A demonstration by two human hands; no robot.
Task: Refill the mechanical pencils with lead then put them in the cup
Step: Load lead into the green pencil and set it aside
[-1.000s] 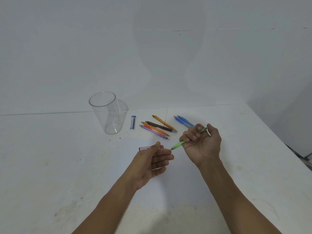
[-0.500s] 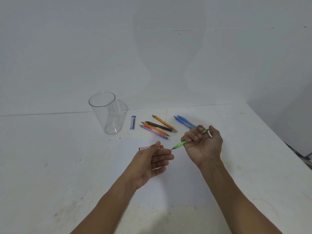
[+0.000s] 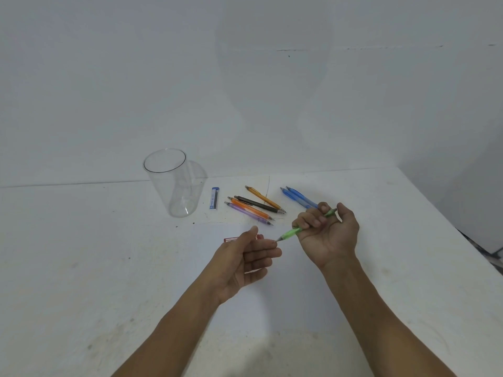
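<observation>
Barely anything has moved over the last second. The right hand (image 3: 329, 235) still has its fingers curled round the green pencil (image 3: 290, 234), thumb up at the back end, and only that thumb has shifted a touch. The left hand (image 3: 245, 257) stays put with its fingers loosely stretched and thumb lifted apart, holding nothing I can see, while the pencil's tip sits at or on its index fingertip. My read is that the thumb is working the click end and the feed is being checked against the finger, so this pencil is mid-refill or just done and not yet headed for the cup (image 3: 174, 186). The cup stands upright, well off to the left at the back of the table (image 3: 81, 268), with no pencil in it. The rest lie between the cup and the hands: yellow-orange pencil (image 3: 262, 197), black pencil (image 3: 258, 204), orange pencil (image 3: 249, 208) and purple pencil (image 3: 246, 213) in a loose fan, with two blue pencils (image 3: 298, 198) running partly behind the right hand. The blue lead case (image 3: 214, 198) lies just beside the cup. The red lead case (image 3: 230, 240) is half hidden behind the left thumb — can't tell whether it is open. Any lead at the tip or between the left fingers is too thin to make out, and the pencil's cap end is buried under the right thumb.
</observation>
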